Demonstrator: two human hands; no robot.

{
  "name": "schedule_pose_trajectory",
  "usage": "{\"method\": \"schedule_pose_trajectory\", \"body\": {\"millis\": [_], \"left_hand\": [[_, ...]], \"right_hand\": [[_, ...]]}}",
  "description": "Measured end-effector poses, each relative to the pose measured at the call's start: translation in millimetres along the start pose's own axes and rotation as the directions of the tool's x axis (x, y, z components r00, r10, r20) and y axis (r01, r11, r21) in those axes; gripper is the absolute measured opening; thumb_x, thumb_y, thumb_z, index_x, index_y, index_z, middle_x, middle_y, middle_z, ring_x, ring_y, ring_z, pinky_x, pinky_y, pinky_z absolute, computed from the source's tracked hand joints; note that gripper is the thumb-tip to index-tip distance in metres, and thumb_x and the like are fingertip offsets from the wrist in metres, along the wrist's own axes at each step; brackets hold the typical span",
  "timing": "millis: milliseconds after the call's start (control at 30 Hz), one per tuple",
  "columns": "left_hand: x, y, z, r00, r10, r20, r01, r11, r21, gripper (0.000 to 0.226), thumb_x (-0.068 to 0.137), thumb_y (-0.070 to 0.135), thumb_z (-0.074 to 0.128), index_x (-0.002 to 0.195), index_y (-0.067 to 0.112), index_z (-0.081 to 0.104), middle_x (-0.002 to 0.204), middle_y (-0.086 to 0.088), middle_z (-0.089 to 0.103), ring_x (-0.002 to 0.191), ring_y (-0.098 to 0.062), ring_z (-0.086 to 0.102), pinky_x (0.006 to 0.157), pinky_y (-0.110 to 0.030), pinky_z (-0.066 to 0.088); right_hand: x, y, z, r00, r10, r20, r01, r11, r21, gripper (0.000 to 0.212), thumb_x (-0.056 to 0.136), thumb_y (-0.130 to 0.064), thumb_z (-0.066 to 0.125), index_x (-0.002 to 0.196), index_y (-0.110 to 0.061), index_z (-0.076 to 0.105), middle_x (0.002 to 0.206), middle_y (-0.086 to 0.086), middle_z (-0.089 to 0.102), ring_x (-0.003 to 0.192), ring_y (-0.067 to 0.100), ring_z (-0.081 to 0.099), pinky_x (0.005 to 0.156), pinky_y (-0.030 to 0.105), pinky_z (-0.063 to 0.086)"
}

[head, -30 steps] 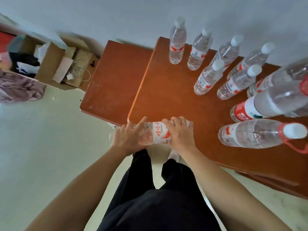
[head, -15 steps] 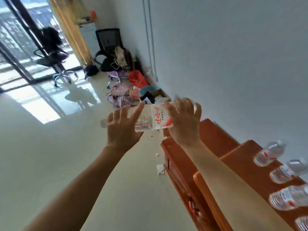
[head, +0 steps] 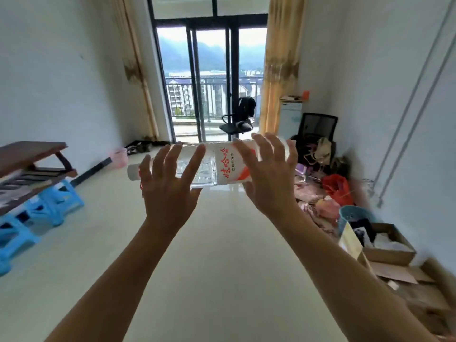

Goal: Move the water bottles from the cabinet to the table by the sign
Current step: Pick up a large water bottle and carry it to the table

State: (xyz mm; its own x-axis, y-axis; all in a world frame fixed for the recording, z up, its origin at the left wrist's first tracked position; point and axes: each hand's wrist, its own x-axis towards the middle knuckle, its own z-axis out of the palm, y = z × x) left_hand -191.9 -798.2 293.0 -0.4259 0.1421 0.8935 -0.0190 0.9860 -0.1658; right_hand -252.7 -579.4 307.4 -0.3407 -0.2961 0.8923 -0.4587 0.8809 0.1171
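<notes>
Water bottle [head: 212,166] lying horizontal in mid-air, cap [head: 133,172] pointing left, left hand [head: 170,186] and right hand [head: 269,181] carrying it, fingers [head: 175,159] splayed nearly straight.

Open floor [head: 222,255] ahead, clutter [head: 330,193] right.

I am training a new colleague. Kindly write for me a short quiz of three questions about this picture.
1. True or false: the water bottle stands upright.
2. Which hand is nearer its cap: A) left, B) right?
3. Fill in: the plastic stools are ___.
Key: 1 false, it lies sideways; 2 A, the left hand; 3 blue.
</notes>
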Motion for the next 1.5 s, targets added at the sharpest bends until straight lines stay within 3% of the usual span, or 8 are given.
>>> {"method": "schedule_pose_trajectory", "body": {"millis": [333, 633, 767, 967, 1200, 1500], "left_hand": [[-39, -223, 52, 0.99, -0.14, -0.004, 0.134, 0.94, 0.313, 0.097, 0.075, 0.034, 0.086, 0.154, 0.029, 0.031, 0.154, -0.016, 0.032, 0.14, -0.038, 0.033, 0.113, -0.064, 0.027], [-19, -419, 139, 0.949, -0.298, 0.103, 0.185, 0.792, 0.581, 0.106, 0.066, 0.033, 0.093, 0.154, 0.027, 0.036, 0.147, -0.023, 0.046, 0.133, -0.043, 0.046, 0.107, -0.066, 0.034], [-24, -495, 158, 0.921, -0.379, 0.09, 0.233, 0.722, 0.652, 0.104, 0.067, 0.033, 0.092, 0.155, 0.026, 0.036, 0.147, -0.022, 0.046, 0.133, -0.042, 0.045, 0.108, -0.064, 0.034], [-73, -631, 177, 0.871, -0.484, 0.077, 0.293, 0.64, 0.71, 0.102, 0.069, 0.027, 0.09, 0.155, 0.026, 0.035, 0.146, -0.022, 0.046, 0.132, -0.043, 0.045, 0.107, -0.063, 0.036], [-121, -806, 201, 0.836, -0.54, 0.097, 0.32, 0.624, 0.713, 0.099, 0.069, 0.03, 0.09, 0.153, 0.024, 0.037, 0.141, -0.022, 0.052, 0.128, -0.043, 0.051, 0.103, -0.062, 0.04], [-111, -1001, 267, 0.841, -0.525, 0.126, 0.327, 0.681, 0.656, 0.098, 0.068, 0.033, 0.091, 0.15, 0.025, 0.04, 0.139, -0.019, 0.055, 0.126, -0.039, 0.054, 0.104, -0.061, 0.039]], "right_hand": [[99, -193, 201, 0.981, -0.122, -0.151, 0.17, 0.916, 0.363, 0.081, 0.078, -0.037, 0.086, 0.145, -0.031, 0.041, 0.141, 0.015, 0.056, 0.136, 0.036, 0.042, 0.116, 0.065, 0.026], [216, -353, 408, 0.964, -0.215, -0.156, 0.265, 0.743, 0.614, 0.083, 0.077, -0.04, 0.087, 0.147, -0.033, 0.043, 0.145, 0.013, 0.054, 0.138, 0.037, 0.045, 0.118, 0.066, 0.021], [257, -429, 464, 0.949, -0.25, -0.191, 0.311, 0.662, 0.681, 0.084, 0.072, -0.035, 0.09, 0.146, -0.03, 0.049, 0.144, 0.013, 0.054, 0.138, 0.037, 0.044, 0.119, 0.065, 0.02], [295, -584, 541, 0.907, -0.34, -0.25, 0.399, 0.5, 0.769, 0.089, 0.066, -0.03, 0.094, 0.141, -0.03, 0.045, 0.138, 0.011, 0.052, 0.134, 0.033, 0.04, 0.114, 0.064, 0.029], [331, -757, 622, 0.867, -0.469, -0.167, 0.389, 0.43, 0.814, 0.092, 0.061, -0.03, 0.097, 0.139, -0.026, 0.049, 0.136, 0.011, 0.054, 0.131, 0.032, 0.044, 0.109, 0.068, 0.035], [415, -892, 732, 0.879, -0.457, -0.138, 0.38, 0.495, 0.781, 0.096, 0.06, -0.03, 0.097, 0.142, -0.028, 0.045, 0.142, 0.011, 0.055, 0.134, 0.037, 0.05, 0.116, 0.068, 0.026]]}}
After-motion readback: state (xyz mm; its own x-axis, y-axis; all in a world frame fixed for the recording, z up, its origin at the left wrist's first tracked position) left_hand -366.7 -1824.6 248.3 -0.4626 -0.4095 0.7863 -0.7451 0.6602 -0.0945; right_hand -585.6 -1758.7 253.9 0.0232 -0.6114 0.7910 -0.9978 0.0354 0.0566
